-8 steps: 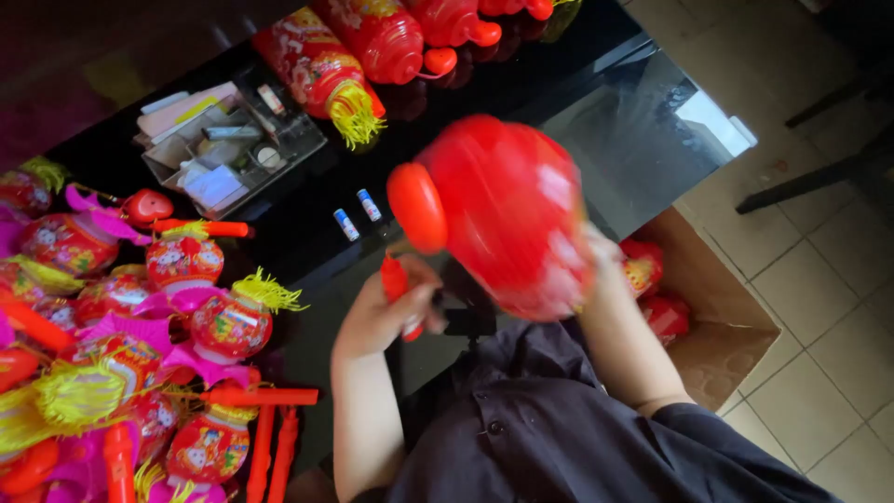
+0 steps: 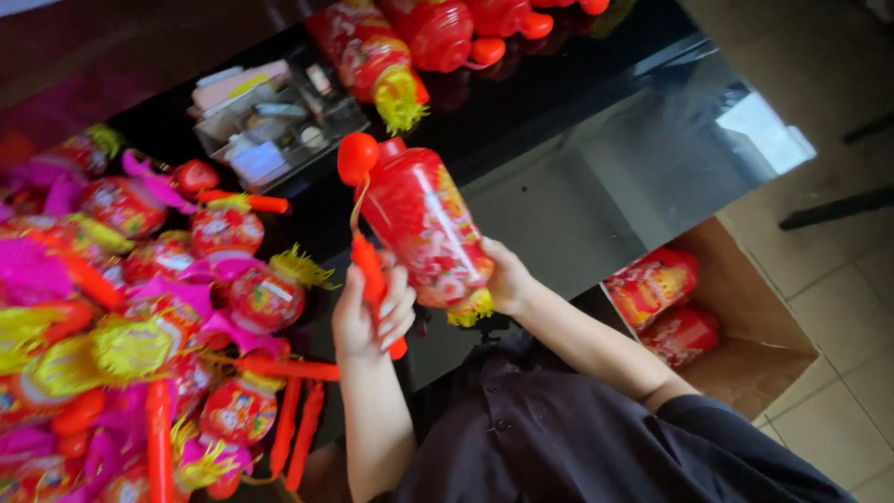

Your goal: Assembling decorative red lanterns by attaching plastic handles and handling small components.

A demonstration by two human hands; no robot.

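My right hand (image 2: 507, 279) grips the lower end of a red patterned plastic lantern (image 2: 424, 228) with a yellow tassel fringe at its bottom. The lantern is tilted, its red ball top pointing up and left. My left hand (image 2: 372, 312) is closed around a red plastic stick handle (image 2: 375, 284) that a yellow string joins to the lantern's top. Both hands are above the black glossy table (image 2: 577, 177).
A heap of red, pink and yellow lanterns (image 2: 140, 317) covers the table's left side. More red lanterns (image 2: 438, 37) lie at the far edge beside a clear tray of small items (image 2: 270, 121). A cardboard box (image 2: 745, 326) with red lanterns stands on the tiled floor, right.
The lantern has tipped from facing the camera end-on to lying tilted sideways. My left hand has risen and now grips the red stick handle.
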